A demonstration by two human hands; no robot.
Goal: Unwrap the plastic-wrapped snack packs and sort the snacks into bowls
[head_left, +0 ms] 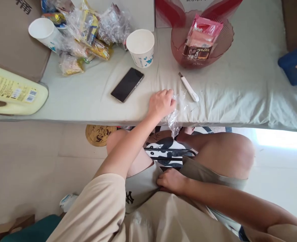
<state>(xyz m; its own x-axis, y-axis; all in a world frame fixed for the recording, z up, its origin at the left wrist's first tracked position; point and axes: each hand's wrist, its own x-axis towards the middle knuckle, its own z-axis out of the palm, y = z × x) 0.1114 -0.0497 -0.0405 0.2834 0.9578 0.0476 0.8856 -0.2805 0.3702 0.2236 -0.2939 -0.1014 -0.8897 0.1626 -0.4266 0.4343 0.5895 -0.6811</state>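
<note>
Plastic wrapper (174, 118), clear and crumpled, sits at the front edge of the table (251, 101), its lower end hanging over the edge above the person's lap. Left hand (161, 103) is curled into a loose fist on the tabletop with the wrapper coming out on its thumb side; fingers look closed on it, exact pinch hidden. Right hand (173, 180) rests on the lap, fingers curled under; can't tell if it grips anything.

Just right of the wrapper: white cutter (189, 88), lying at a slant, dark tip pointing away. Black phone (127, 84) lies face up, left of the left hand. Behind the phone, an upright paper cup (141, 49). Back right, pink translucent bowl (227, 38) with pink packet (206, 32) inside. Back left, pile of wrapped snacks (87, 32). Yellow bottle (15, 90) lies on its side, far left.
</note>
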